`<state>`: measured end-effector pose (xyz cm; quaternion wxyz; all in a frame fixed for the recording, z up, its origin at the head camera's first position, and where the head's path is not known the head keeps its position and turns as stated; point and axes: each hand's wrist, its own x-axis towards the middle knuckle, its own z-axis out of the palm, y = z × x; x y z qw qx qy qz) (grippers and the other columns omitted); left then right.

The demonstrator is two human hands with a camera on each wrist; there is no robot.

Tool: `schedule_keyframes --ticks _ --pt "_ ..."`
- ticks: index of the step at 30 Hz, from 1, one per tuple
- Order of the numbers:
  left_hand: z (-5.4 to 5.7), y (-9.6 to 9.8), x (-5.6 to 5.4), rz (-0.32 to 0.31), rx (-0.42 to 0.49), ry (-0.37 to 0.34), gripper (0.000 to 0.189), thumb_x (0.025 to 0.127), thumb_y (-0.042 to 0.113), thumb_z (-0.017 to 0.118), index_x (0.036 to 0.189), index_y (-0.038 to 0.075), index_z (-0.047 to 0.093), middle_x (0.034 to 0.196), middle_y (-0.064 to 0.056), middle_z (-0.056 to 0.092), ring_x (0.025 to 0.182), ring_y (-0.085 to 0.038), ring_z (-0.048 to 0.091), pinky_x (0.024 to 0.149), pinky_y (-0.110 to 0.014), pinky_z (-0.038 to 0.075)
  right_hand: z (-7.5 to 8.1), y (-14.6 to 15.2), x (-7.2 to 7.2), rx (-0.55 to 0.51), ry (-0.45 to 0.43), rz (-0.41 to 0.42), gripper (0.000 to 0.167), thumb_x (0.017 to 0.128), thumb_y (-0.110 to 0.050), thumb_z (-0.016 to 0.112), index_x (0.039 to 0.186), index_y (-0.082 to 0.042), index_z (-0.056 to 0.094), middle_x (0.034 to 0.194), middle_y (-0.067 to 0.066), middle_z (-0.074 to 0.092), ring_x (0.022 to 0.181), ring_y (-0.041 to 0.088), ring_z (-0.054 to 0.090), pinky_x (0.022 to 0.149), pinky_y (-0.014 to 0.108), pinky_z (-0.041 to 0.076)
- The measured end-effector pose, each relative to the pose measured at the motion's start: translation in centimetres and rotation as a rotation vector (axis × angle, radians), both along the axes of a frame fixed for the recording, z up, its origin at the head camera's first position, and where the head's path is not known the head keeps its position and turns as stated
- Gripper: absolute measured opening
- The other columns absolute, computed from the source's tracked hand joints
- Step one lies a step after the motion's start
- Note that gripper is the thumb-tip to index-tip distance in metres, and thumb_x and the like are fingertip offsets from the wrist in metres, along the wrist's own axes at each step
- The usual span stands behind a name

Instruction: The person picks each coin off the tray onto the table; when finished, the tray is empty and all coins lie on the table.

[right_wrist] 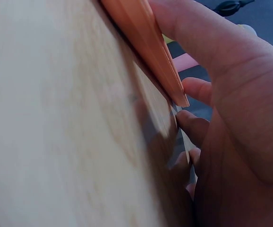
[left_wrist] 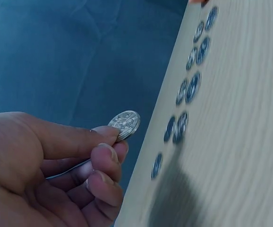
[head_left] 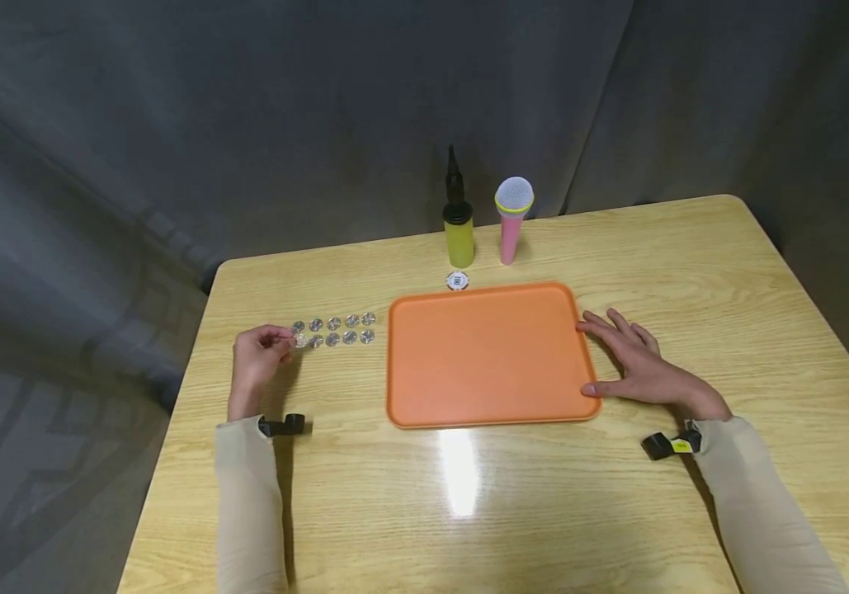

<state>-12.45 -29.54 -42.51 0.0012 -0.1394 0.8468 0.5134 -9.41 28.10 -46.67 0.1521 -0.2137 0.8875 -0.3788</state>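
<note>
My left hand [head_left: 257, 356] pinches a silver coin [left_wrist: 126, 124] between thumb and forefinger. In the left wrist view the coin is held up off the table, with the other fingers curled below. Just to its right, several more silver coins [head_left: 333, 323] lie flat in two short rows. At the right end of an orange tray [head_left: 494, 355], my right hand [head_left: 643, 367] has its fingers spread and extended. Its thumb and forefinger touch the tray's rim [right_wrist: 150, 45]. Nothing lies on the tray.
Behind the tray stand a yellow-green hand pump [head_left: 459, 239] with a black top and a pink toy microphone [head_left: 511, 235]. A white round chip [head_left: 457, 280] lies before the pump. The wooden table [head_left: 543, 511] backs onto a dark curtain [head_left: 320, 124].
</note>
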Motion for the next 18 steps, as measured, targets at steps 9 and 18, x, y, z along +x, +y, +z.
schedule_keyframes --ticks 9,18 --pt "-1.6 -1.4 -0.2 0.057 -0.03 -0.046 0.017 0.092 -0.003 0.064 0.103 -0.016 0.065 0.066 0.01 0.06 0.055 -0.002 0.056 0.053 -0.018 0.051 -0.1 0.1 0.2 -0.008 0.009 -0.002 0.092 0.081 -0.032 0.082 0.156 -0.016 0.03 0.167 0.021 0.014 0.155 0.045 -0.01 0.114 0.07 -0.006" --pt "-2.8 -0.9 -0.6 0.064 -0.098 -0.026 0.017 0.09 -0.004 0.066 0.102 -0.016 0.067 0.065 0.008 0.06 0.054 -0.003 0.057 0.05 -0.018 0.048 0.0 0.0 0.0 -0.003 0.006 0.001 0.092 0.081 -0.033 0.082 0.156 -0.017 0.03 0.168 0.02 0.014 0.155 0.044 -0.011 0.114 0.07 -0.006"
